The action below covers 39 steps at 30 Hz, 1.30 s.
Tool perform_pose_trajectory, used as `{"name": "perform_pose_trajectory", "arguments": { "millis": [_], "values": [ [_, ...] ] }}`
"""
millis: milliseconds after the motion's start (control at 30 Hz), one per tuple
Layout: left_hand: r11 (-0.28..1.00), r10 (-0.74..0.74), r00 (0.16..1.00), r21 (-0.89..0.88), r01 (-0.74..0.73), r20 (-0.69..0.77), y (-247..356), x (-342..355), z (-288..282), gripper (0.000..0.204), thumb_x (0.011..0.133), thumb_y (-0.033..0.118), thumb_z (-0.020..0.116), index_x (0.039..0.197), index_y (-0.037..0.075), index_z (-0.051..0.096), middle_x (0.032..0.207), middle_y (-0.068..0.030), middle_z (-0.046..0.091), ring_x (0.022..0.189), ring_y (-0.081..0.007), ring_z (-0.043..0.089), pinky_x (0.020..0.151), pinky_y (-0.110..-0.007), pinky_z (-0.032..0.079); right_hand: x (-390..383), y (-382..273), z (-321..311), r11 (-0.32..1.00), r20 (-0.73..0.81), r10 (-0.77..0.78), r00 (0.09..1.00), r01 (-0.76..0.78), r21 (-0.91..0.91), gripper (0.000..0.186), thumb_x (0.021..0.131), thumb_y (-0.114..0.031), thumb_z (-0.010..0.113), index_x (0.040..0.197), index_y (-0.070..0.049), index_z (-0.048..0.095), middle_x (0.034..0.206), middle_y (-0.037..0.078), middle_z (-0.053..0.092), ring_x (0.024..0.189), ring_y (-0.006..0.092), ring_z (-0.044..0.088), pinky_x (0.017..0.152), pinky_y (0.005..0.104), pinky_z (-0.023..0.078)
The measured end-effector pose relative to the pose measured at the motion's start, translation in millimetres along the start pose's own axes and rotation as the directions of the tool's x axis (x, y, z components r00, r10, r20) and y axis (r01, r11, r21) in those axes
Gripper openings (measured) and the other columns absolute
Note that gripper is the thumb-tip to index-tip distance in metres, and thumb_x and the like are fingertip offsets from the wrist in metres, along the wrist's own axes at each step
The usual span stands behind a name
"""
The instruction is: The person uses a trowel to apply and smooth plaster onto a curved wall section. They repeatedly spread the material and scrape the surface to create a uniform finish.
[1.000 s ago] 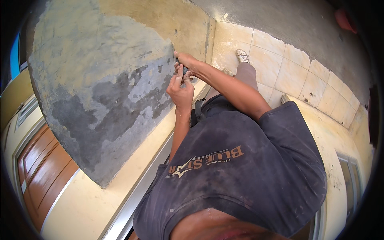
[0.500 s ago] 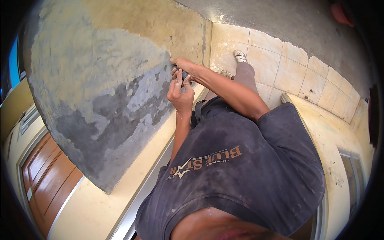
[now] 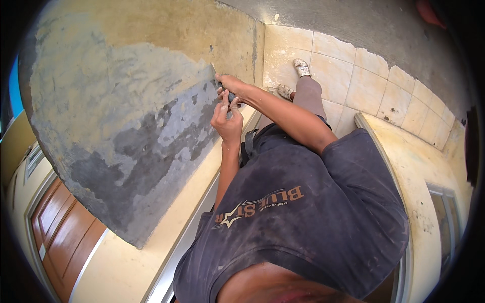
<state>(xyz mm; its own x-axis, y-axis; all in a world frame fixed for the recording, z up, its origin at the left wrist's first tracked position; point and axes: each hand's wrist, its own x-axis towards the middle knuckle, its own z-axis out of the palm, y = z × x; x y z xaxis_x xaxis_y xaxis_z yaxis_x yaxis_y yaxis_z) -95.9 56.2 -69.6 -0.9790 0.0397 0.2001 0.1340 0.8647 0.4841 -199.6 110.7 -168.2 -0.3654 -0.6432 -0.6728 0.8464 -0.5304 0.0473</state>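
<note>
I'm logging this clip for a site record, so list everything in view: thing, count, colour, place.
plaster patch: one, grey, part wet and darker, spread over the wall at left
wall: one, yellowish, bare above the patch
trowel: one, grey blade with a dark handle, at the patch's right edge, between the hands
floor tiles: many, cream, upper right
door: one, brown wood, lower left
window frame: one, pale, right edge
shirt: one, dark grey with a printed logo, centre
shoe: one clearly seen, pale and spattered, on the tiles
left hand: one, below the trowel's handle
right hand: one, gripping the trowel's handle
</note>
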Motion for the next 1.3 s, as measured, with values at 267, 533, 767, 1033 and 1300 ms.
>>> {"name": "perform_pose_trajectory", "arguments": {
  "millis": [267, 533, 767, 1033, 1300],
  "values": [
    [0.97, -0.161, 0.971, -0.155, 0.19, 0.179, -12, 11, 18, 0.035, 0.096, 0.009, 0.078, 0.13, 0.006, 0.076, 0.098, -0.0181, 0.077, 0.09, -0.0249, 0.08, 0.074, -0.035, 0.061, 3, -9, -27, 0.99, -0.063, 0.065, 0.996, -0.072, -0.124, 0.058, 0.111, -0.06, 0.038, 0.074, -0.016, 0.045, 0.061, -0.002, 0.047, 0.046, 0.0117, 0.04, 0.037, 0.0332, 0.027],
    [0.971, 0.239, 0.97, 0.0, -0.239, -0.046, 27, -20, -46, 0.051, 0.077, 0.012, 0.092, 0.126, 0.013, 0.08, 0.084, -0.0049, 0.066, 0.075, -0.0213, 0.07, 0.071, -0.035, 0.058, -119, -5, 14, 0.895, 0.124, -0.06, 0.99, 0.109, -0.432, 0.04, 0.112, -0.036, 0.051, 0.099, -0.001, 0.063, 0.082, 0.007, 0.064, 0.071, 0.0147, 0.061, 0.059, 0.0291, 0.051],
    [0.951, -0.025, 0.998, -0.31, 0.005, -0.061, 14, -32, -88, 0.039, 0.084, 0.007, 0.087, 0.122, 0.011, 0.08, 0.08, -0.0074, 0.07, 0.066, -0.0166, 0.068, 0.061, -0.031, 0.054, -140, -20, 12, -0.382, 0.568, -0.292, 0.769, 0.45, -0.807, 0.033, 0.107, -0.03, 0.058, 0.12, 0.0, 0.065, 0.089, 0.025, 0.073, 0.08, 0.0372, 0.072, 0.067, 0.0485, 0.054],
    [0.971, -0.154, 0.978, -0.202, 0.124, -0.14, -20, -66, -108, 0.039, 0.092, 0.011, 0.082, 0.131, 0.013, 0.078, 0.082, -0.0074, 0.07, 0.065, -0.0157, 0.065, 0.062, -0.031, 0.054, -130, -80, 57, -0.929, 0.828, -0.181, 0.53, 0.183, -0.321, 0.027, 0.108, -0.038, 0.058, 0.106, -0.012, 0.065, 0.076, 0.01, 0.072, 0.066, 0.0337, 0.069, 0.063, 0.0452, 0.05],
    [0.951, -0.221, 0.972, -0.235, 0.198, -0.075, -19, -80, -108, 0.04, 0.095, 0.009, 0.079, 0.135, 0.013, 0.075, 0.087, -0.0077, 0.071, 0.069, -0.0145, 0.066, 0.065, -0.03, 0.055, -107, -82, 82, -0.978, 0.838, -0.074, 0.541, 0.125, -0.166, 0.027, 0.107, -0.04, 0.059, 0.101, -0.014, 0.065, 0.071, 0.006, 0.071, 0.064, 0.0288, 0.067, 0.075, 0.0402, 0.041]
  ]
}}
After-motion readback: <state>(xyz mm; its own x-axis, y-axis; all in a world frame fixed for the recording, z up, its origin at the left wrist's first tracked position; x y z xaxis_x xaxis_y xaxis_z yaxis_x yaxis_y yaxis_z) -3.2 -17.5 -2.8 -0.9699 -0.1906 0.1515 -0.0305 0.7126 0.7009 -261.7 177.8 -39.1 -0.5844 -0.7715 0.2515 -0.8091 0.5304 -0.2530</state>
